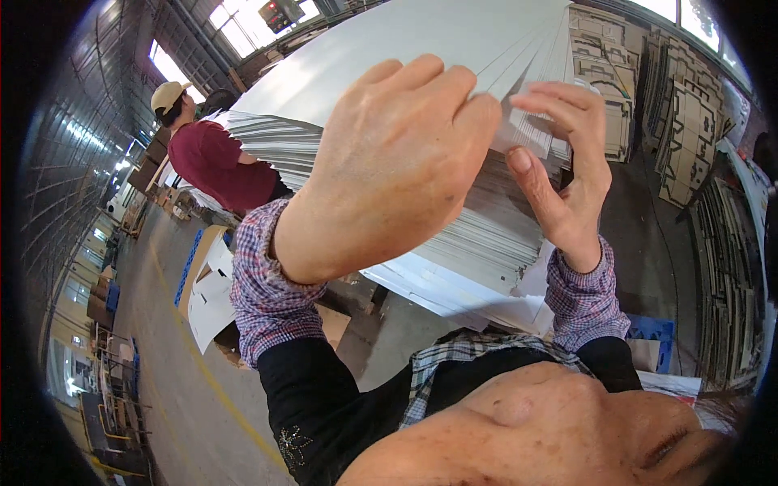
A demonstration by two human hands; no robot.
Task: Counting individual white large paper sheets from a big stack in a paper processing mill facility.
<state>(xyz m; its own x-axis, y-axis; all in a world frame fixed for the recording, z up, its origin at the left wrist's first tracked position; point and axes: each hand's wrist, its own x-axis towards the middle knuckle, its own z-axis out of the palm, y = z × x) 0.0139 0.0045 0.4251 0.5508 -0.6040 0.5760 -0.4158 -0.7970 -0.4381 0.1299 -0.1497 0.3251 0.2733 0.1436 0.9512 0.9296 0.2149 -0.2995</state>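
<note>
A tall stack of large white cardboard sheets (381, 49) stands in front of me, its layered edges showing below my hands. Over its near side, my left hand (405, 154) is closed in a fist with the back of the hand up; whatever its fingers hold, if anything, is hidden. My right hand (571, 162) is at the stack's right corner, thumb and fingers curved and apart. Between them appear the whitish, fanned-out sheet corners (523, 130); I cannot tell whether the fingertips touch them.
A person in a dark red shirt (212, 166) and cap stands beyond the stack's left side. Die-cut brown cardboard (689, 121) leans at the right, with more stacked boards (725, 275) nearer. White and brown cardboard pieces (212, 283) lie on the floor at left, beside a yellow line.
</note>
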